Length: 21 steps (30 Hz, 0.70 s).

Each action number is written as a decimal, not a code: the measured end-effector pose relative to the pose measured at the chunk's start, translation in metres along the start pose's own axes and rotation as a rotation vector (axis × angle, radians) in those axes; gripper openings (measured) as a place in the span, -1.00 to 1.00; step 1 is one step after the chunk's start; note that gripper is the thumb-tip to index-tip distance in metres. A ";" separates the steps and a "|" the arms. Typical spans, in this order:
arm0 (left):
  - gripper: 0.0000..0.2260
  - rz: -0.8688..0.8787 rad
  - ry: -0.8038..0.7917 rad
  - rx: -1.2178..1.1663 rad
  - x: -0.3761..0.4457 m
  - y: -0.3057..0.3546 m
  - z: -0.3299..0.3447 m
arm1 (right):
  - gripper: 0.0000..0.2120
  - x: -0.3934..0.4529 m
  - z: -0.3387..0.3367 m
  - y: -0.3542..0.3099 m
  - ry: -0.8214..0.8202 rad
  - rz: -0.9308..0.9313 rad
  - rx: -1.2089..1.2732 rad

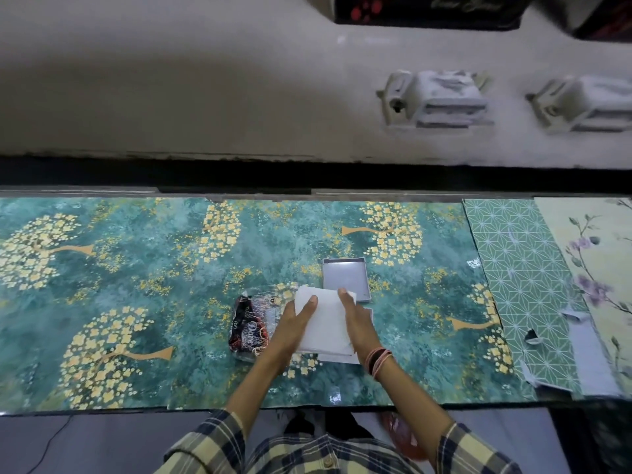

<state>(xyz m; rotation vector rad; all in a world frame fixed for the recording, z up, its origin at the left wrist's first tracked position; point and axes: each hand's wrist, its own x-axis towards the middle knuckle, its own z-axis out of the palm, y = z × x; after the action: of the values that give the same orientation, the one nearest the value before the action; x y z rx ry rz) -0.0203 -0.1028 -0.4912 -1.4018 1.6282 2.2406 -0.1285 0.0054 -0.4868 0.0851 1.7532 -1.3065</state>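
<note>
A stack of white paper sheets (327, 323) lies on the teal floral table cover (136, 285) near the middle. My left hand (297, 318) rests flat on the stack's left side, fingers straight. Along the stack's right edge lies my right hand (355, 319), its fingertips at the top corner; whether they pinch the sheet I cannot tell. A shallow grey box tray (345, 273) sits just beyond the paper, open side up. Left of the paper is a clear plastic packet with dark red and black patterned fabric (248, 328).
Green geometric paper (519, 268) and pale floral paper (595, 261) lie at the right, with grey scraps on them. Behind the table is a dark gap, then a wall with two white switch boxes (441, 99). The table's front edge runs near my body.
</note>
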 end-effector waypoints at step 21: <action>-0.84 0.034 0.033 0.326 -0.002 -0.012 0.024 | -0.83 -0.006 -0.067 0.042 0.148 -0.138 -0.315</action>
<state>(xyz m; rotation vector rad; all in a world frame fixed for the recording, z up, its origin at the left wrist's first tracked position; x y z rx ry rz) -0.0279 -0.0777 -0.4975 -1.3401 1.9314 1.8637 -0.1440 0.0794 -0.5125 -0.1223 2.1032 -1.1263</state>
